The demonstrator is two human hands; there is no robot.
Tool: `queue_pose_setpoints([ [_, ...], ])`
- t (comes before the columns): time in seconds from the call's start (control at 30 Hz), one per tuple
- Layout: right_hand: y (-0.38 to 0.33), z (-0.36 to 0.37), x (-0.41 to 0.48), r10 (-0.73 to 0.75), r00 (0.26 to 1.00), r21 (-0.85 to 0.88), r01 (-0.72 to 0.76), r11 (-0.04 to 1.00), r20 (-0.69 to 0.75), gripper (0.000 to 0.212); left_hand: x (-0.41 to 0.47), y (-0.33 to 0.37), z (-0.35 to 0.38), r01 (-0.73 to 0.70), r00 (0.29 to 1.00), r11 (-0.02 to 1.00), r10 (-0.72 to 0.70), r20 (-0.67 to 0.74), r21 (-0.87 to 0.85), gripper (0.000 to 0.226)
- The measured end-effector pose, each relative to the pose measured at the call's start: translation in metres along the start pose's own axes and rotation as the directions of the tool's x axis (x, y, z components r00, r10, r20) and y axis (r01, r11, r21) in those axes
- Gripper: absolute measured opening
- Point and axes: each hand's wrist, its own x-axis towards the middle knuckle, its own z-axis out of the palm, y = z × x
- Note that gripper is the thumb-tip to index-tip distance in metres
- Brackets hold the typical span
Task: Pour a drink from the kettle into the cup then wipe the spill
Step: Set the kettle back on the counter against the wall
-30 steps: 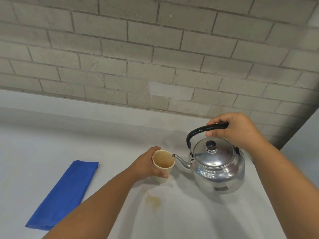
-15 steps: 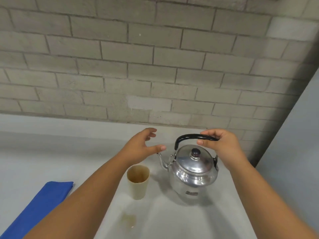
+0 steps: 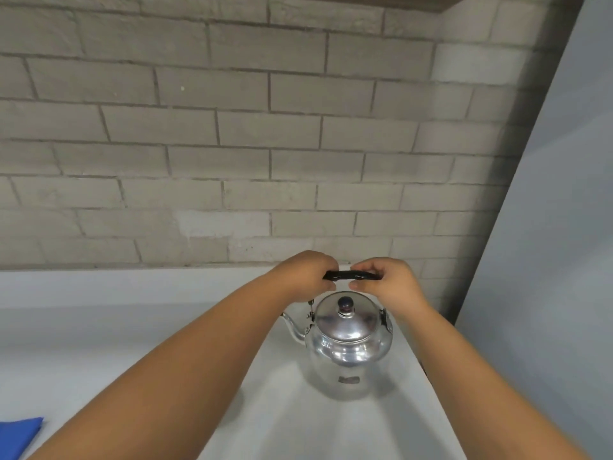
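Note:
A shiny metal kettle (image 3: 348, 346) with a dark lid knob stands upright on the white counter (image 3: 99, 343), spout pointing left. Its black handle (image 3: 343, 275) arches over the lid. My left hand (image 3: 305, 277) grips the handle's left end. My right hand (image 3: 386, 283) pinches the handle's right end with fingers and thumb. The cup and the brown spill are out of sight, hidden under my left forearm or below the frame. A corner of the blue cloth (image 3: 18, 436) shows at the bottom left.
A grey brick wall (image 3: 265, 144) rises right behind the counter. A pale panel (image 3: 547, 260) closes the right side, close to the kettle. The counter's right edge runs just right of the kettle.
My left hand let go of the cup, rose and closed on the kettle handle next to my right hand. The kettle now rests level. The view tilted up, so cup and spill left sight.

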Motion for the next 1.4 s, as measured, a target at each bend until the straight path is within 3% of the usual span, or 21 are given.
queue_pose_setpoints([
  [0.1,0.006,-0.012,0.021,-0.021,0.999,-0.241,0.031,0.97,0.045,0.027,0.022,-0.002,0.007,0.03,0.999,0.999,-0.03,0.011,-0.021,0.011],
  [0.23,0.015,-0.023,0.049,0.014,0.992,-0.522,0.055,0.851,0.127,0.032,0.051,-0.006,0.017,0.042,0.999,0.999,-0.042,0.015,-0.019,0.012],
  [0.37,0.025,-0.025,0.066,-0.003,0.987,-0.665,0.111,0.739,0.161,0.039,0.076,-0.01,0.03,0.058,0.998,0.998,-0.058,0.025,-0.005,0.013],
  [0.93,0.078,-0.01,0.097,-0.064,0.989,-0.671,0.135,0.729,0.13,0.027,0.126,-0.029,0.056,0.153,0.986,0.984,-0.158,0.053,0.093,0.007],
  [1.07,0.077,-0.011,0.095,-0.018,0.993,-0.652,0.088,0.753,0.113,0.039,0.121,-0.031,0.059,0.168,0.986,0.985,-0.168,0.013,0.04,0.004],
  [1.17,0.069,-0.01,0.088,0.012,0.99,-0.638,0.082,0.766,0.141,0.058,0.108,-0.036,0.055,0.177,0.984,0.984,-0.177,-0.01,-0.016,0.049],
  [1.2,0.064,-0.009,0.084,0.003,0.989,-0.618,0.09,0.781,0.147,0.061,0.099,-0.037,0.052,0.175,0.984,0.984,-0.177,-0.035,-0.044,0.054],
  [1.4,0.014,0.03,0.056,-0.099,0.978,-0.519,0.181,0.835,0.181,0.053,0.01,-0.05,0.017,0.214,0.945,0.951,-0.259,-0.199,-0.222,0.039],
])
